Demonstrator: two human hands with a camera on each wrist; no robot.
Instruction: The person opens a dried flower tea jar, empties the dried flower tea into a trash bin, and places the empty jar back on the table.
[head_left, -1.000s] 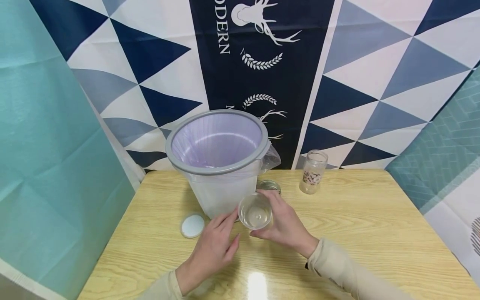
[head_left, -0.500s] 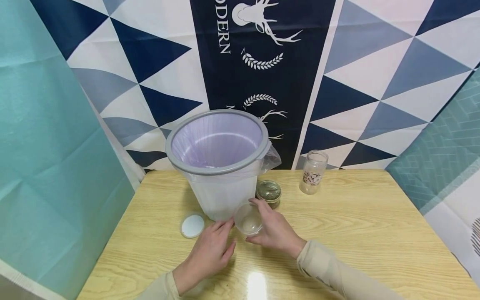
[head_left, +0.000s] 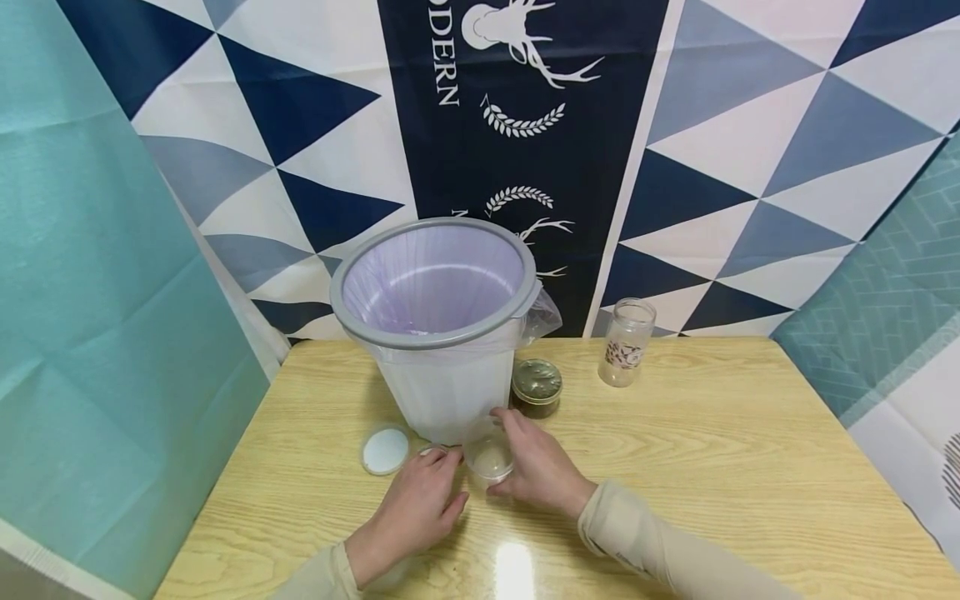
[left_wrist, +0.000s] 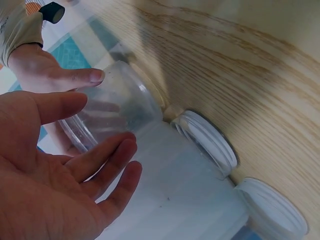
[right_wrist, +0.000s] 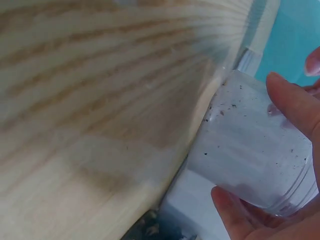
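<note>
My right hand (head_left: 542, 467) grips a clear plastic jar (head_left: 487, 457), thumb on one side and fingers on the other. The right wrist view shows small dark specks on the jar (right_wrist: 250, 145). It is low at the tabletop, in front of the bin; whether its base touches the wood, I cannot tell. My left hand (head_left: 416, 500) is just left of the jar, its fingers loosely bent and holding nothing in the left wrist view. Beyond its fingertips lies a round lid (left_wrist: 207, 140), partly hidden in the head view. Another white-topped round lid (head_left: 386, 451) lies further left.
A pale bin (head_left: 450, 392) with a grey rim and a clear liner stands behind both hands. Right of it sits a low jar with a metallic lid (head_left: 536, 387). A tall clear jar with a printed label (head_left: 627, 342) stands near the table's back edge.
My right hand has lowered the clear jar and brought it slightly left and nearer. The metallic-lidded jar and the second round lid have come into view. My left hand has shifted slightly.
</note>
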